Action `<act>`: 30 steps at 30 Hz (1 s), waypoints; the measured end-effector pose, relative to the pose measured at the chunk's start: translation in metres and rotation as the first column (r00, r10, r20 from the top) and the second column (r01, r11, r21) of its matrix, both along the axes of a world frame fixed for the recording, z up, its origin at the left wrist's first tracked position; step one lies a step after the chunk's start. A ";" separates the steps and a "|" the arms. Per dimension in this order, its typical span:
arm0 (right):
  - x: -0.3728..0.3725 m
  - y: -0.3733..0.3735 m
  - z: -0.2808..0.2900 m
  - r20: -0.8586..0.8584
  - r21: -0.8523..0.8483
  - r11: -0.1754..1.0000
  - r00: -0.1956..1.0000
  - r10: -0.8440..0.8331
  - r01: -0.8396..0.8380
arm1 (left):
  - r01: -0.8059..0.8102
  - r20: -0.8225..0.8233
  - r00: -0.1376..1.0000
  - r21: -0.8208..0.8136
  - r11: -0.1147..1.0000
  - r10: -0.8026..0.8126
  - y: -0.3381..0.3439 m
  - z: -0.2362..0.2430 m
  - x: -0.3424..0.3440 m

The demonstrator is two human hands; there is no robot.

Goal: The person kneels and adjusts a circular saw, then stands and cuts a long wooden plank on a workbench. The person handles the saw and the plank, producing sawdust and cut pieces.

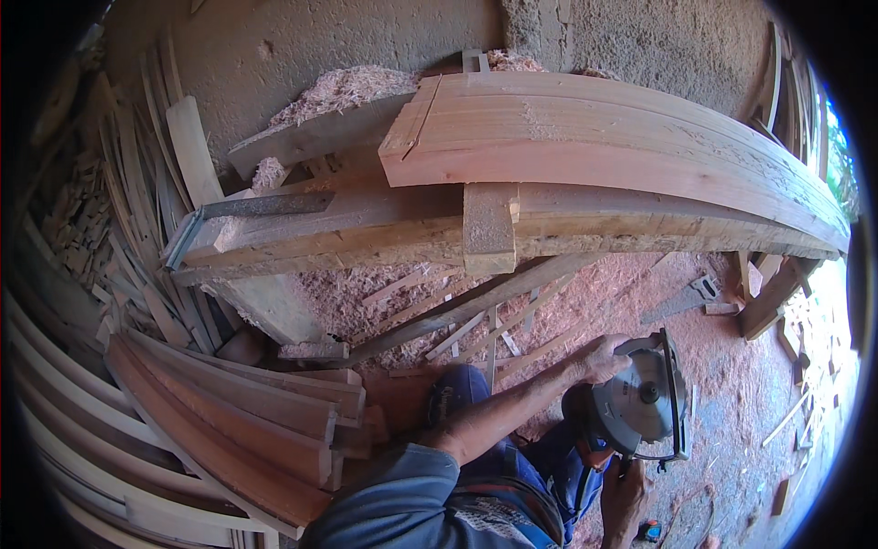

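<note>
I hold a circular saw (645, 398) off to the right of my body, away from the bench, with its round blade facing up. My left hand (605, 359) is closed on the saw's edge near the base plate. Lower down, my right hand (624, 494) grips the dark rear handle; its fingers are partly hidden. Ahead of me a thick pinkish timber plank (585, 128) lies on a wooden bench (384, 240), with a short block (489, 229) under it. A cut line crosses the plank near its left end.
A metal square (265, 204) rests on the bench's left end. Stacked planks (247, 430) fill the lower left, and offcuts (87, 220) are heaped by the wall. A handsaw (684, 299) lies among shavings and thin strips on the floor. A small blue-and-black object (650, 531) is near my right arm.
</note>
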State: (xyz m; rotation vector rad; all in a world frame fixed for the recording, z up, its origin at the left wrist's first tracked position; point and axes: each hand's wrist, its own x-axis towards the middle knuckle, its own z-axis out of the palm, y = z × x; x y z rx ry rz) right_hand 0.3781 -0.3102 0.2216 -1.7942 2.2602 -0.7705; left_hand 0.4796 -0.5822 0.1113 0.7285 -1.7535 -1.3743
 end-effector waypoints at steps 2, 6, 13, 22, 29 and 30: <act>-0.005 0.000 -0.005 -0.018 0.022 1.000 1.000 0.013 -0.013 | 0.029 -0.072 0.997 0.001 1.000 -0.029 -0.004 -0.006 -0.004; -0.003 0.000 -0.006 -0.060 -0.067 0.996 0.997 0.055 -0.059 | 0.063 -0.045 0.997 0.063 0.996 -0.060 -0.006 -0.010 -0.003; 0.008 0.005 0.003 -0.373 -0.058 0.995 0.926 0.058 -0.085 | 0.086 -0.014 0.996 0.023 0.996 -0.085 0.005 0.012 0.012; -0.026 -0.002 0.012 -0.338 -0.040 0.923 0.875 0.347 -0.382 | 0.195 -0.065 0.981 0.196 0.961 -0.185 0.010 0.050 0.030; -0.069 -0.012 0.034 -0.447 -0.270 0.727 0.751 0.486 -0.631 | 0.292 -0.042 0.955 0.332 0.897 -0.295 0.013 0.076 0.029; -0.069 -0.013 0.036 -0.476 -0.285 0.716 0.743 0.471 -0.637 | 0.307 -0.029 0.949 0.307 0.901 -0.313 0.011 0.077 0.031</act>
